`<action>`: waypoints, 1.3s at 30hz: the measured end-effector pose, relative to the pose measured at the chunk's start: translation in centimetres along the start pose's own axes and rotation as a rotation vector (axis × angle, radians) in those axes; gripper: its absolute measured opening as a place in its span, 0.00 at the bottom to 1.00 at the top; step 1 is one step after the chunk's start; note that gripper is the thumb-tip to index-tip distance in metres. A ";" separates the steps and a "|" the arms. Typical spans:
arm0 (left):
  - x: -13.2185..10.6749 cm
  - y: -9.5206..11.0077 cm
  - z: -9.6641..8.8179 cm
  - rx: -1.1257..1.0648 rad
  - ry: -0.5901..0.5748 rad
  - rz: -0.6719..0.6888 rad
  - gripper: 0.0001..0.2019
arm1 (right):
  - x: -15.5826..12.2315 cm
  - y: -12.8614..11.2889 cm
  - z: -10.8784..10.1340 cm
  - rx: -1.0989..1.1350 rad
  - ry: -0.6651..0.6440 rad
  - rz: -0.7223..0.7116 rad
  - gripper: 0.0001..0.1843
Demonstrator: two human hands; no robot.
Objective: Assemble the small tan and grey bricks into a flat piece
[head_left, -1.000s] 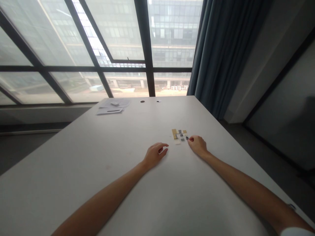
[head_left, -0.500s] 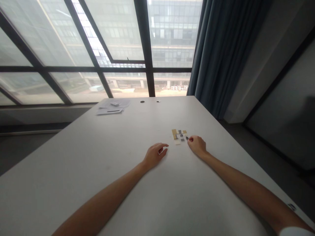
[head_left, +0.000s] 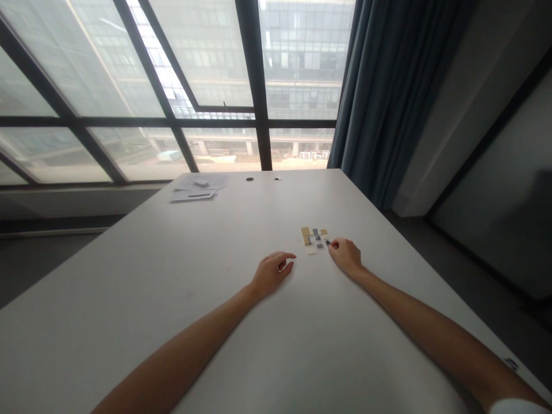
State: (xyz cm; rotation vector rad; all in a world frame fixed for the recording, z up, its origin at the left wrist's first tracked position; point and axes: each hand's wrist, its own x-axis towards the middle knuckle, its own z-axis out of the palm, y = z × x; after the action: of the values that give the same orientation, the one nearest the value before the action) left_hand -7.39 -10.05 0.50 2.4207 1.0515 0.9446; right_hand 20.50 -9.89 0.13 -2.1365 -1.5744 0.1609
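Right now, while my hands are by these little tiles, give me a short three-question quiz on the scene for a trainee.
1. Fill in: the left hand rests on the white ____.
2. Which hand's fingertips are at the small tiles? A left hand; B right hand; C neither.
3. True or false: the papers lie right beside the small tiles.
Key: 1 table; 2 B; 3 false, they lie far off at the window end.
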 end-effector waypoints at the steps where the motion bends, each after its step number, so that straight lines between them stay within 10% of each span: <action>1: 0.0 0.0 0.0 0.001 -0.001 0.000 0.12 | 0.0 0.0 -0.1 0.000 -0.001 -0.001 0.09; 39: 0.0 0.0 0.0 -0.008 -0.022 0.009 0.12 | 0.0 0.0 -0.1 0.001 0.002 -0.020 0.09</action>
State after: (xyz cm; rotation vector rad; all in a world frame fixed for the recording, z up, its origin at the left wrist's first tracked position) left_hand -7.37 -10.08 0.48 2.4255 1.0282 0.9213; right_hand 20.49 -9.94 0.21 -2.1187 -1.5942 0.1525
